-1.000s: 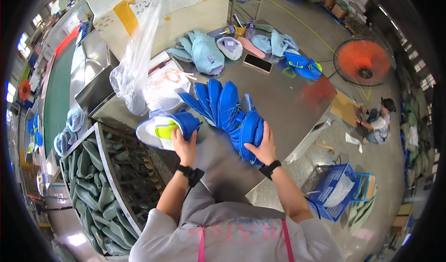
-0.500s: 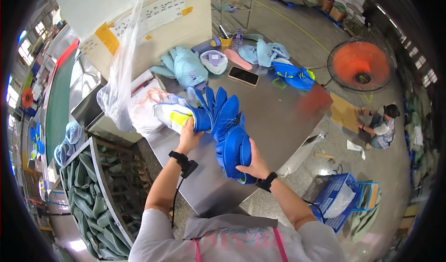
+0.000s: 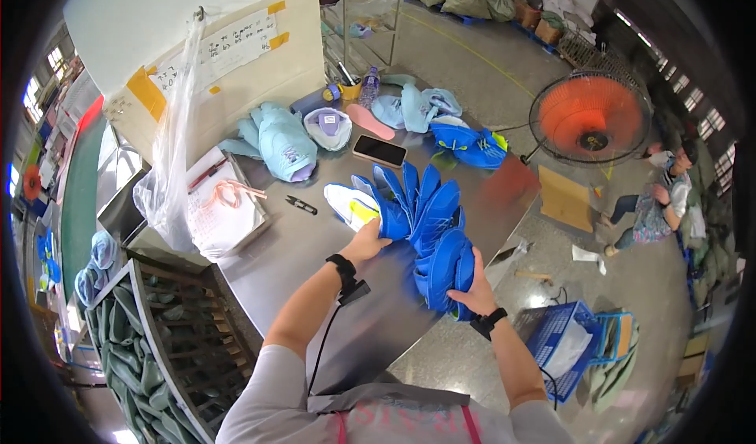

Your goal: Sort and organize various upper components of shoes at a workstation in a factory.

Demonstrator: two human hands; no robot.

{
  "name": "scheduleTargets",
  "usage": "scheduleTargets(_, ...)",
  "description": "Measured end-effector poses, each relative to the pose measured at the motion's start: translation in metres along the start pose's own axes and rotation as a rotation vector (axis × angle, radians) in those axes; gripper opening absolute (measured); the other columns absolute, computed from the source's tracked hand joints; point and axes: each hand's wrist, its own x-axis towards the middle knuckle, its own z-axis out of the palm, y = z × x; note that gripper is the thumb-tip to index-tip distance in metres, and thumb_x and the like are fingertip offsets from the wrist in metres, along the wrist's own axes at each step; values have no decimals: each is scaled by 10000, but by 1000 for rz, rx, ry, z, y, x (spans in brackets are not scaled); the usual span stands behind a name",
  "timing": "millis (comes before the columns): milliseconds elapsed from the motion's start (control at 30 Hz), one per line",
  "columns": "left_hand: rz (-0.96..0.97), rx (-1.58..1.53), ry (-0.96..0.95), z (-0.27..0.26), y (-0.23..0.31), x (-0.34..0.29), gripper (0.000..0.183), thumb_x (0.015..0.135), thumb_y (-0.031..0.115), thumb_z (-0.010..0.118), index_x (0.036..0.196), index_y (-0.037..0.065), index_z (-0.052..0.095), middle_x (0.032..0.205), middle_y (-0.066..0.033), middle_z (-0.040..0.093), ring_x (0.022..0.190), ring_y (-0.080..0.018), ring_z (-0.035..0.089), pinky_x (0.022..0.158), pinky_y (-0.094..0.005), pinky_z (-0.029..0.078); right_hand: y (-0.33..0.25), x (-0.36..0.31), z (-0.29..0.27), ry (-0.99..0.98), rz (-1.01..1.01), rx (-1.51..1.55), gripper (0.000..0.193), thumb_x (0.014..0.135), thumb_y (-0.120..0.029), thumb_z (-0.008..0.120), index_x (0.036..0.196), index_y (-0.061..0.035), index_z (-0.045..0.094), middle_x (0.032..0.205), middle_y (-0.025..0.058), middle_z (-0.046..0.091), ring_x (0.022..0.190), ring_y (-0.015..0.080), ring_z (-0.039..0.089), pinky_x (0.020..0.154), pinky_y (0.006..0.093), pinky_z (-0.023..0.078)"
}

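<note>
Both my hands hold a fanned stack of blue shoe uppers [image 3: 431,212] above the metal table. My left hand [image 3: 367,242] is closed round the left end, at an upper with a white and yellow inside. On the right, my right hand [image 3: 476,286] grips the lower end, thumb across the blue material. Behind the stack lie a phone [image 3: 379,151] and a pair of black thread snips [image 3: 302,205]. Light-blue shoe uppers [image 3: 283,143] are piled at the table's far left, beside a white and lilac upper [image 3: 327,128]. More blue uppers [image 3: 469,144] rest at the far right.
A paper pad [image 3: 228,216] with a pen sits at the table's left, below a hanging plastic bag [image 3: 169,168]. To the left stands a crate of dark green shoe lasts [image 3: 126,357]. A large orange fan [image 3: 591,117], a seated person [image 3: 657,200] and a blue basket [image 3: 559,342] are on the right.
Both hands have carried the fanned uppers to the right, uncovering the thread snips and more of the paper pad. The view has shifted somewhat. The person at right has straightened up.
</note>
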Motion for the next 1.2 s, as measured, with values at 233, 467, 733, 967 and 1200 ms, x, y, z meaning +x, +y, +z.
scheduleTargets(233,64,177,133,32,-7,13,549,680,107,676,1142,-21,409,1052,-260,511,1022,-409,477,862,-424,394,14,22,-16,11,10,-60,1079,542,-101,783,1374,-103,97,1356,198,254,1253,332,293,1027,366,276)
scheduleTargets(467,-10,296,176,40,-8,-6,578,693,67,659,1198,32,380,1086,-261,497,980,-437,507,831,-448,427,19,13,-13,-10,-51,-178,1057,559,-52,773,1370,-106,97,1294,167,351,1196,273,366,1009,342,282)
scheduleTargets(733,21,312,203,38,-19,-4,523,685,144,647,1138,13,421,1049,-244,516,975,-413,516,831,-450,424,-2,16,-18,-37,-21,-290,1024,553,-119,782,1355,-98,146,1319,218,323,1201,352,372,1002,371,313)
scheduleTargets(967,-355,150,235,25,43,18,640,762,532,524,984,-68,543,970,-307,564,953,-409,538,828,-432,409,4,19,-32,-23,-125,-231,962,538,-159,785,1311,-46,225,1299,219,329,1187,382,364,981,407,321)
scheduleTargets(1200,-180,37,201,24,45,54,475,792,369,569,1032,-39,525,885,-228,599,857,-351,567,776,-396,432,10,47,-57,-55,-175,-292,858,577,-191,750,1298,-127,289,1308,261,291,1175,416,346,937,489,296)
